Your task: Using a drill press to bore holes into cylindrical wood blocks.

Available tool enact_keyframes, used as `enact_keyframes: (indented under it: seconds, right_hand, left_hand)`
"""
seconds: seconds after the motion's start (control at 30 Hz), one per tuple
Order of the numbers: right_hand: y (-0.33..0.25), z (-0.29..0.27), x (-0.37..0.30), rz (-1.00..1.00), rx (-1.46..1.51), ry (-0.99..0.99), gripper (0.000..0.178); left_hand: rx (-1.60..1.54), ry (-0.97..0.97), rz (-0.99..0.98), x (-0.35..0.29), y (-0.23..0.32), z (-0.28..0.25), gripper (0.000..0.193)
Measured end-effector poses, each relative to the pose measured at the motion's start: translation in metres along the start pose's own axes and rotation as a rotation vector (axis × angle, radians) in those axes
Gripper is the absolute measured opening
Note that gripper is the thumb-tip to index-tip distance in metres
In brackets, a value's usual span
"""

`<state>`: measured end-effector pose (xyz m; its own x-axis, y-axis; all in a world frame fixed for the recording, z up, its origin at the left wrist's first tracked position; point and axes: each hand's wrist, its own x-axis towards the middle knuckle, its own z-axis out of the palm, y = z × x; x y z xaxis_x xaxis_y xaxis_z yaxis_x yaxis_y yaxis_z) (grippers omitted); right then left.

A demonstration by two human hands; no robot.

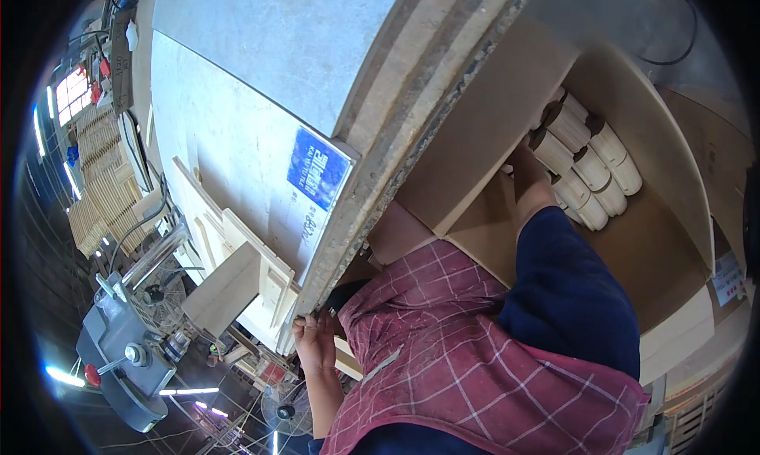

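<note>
My right arm reaches down into a large open cardboard box (673, 257). My right hand (522, 160) is in shadow beside a stack of pale wooden cylinders (590, 168), its fingers mostly hidden, so what they hold does not show. Several cylinders lie in rows against the box's far side, with rounded, grooved surfaces. At the worktable's edge (321, 293), my left hand (315, 340) rests with its fingers curled over the rim.
Tile-like slabs (261, 59) cover the worktable, one bearing a blue label (319, 168). Thin wooden boards (237, 273) lie on it near my left hand. Further left are a grey machine with a red knob (123, 360), a fan (285, 407) and stacked wood (107, 186).
</note>
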<state>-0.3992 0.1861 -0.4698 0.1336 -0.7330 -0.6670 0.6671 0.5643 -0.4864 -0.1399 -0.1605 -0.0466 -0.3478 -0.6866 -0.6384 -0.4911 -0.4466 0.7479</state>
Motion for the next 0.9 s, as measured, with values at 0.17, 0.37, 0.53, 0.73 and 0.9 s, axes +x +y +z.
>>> enact_keyframes:
  seconds: [0.17,0.37,0.53,0.73,0.9]
  right_hand:
    - [0.013,0.062,0.063,0.429,-0.498,0.847,0.055]
    - [-0.008,0.015,0.035,0.169,-0.368,0.361,0.053]
    - [-0.004,0.060,0.078,0.453,-0.567,0.785,0.058]
    - [0.005,0.066,0.079,0.480,-0.687,0.839,0.060]
    - [0.016,0.087,-0.002,0.039,-0.751,1.042,0.047]
  left_hand:
    - [0.009,0.011,0.008,0.000,0.000,0.005,0.011]
    - [-0.002,-0.041,-0.004,0.000,0.003,0.003,0.008]
    - [0.001,-0.023,-0.014,0.003,0.001,0.008,0.012]
    - [-0.028,-0.041,0.014,0.000,-0.001,0.003,0.012]
    - [-0.073,-0.087,0.033,0.009,-0.008,-0.017,0.011]
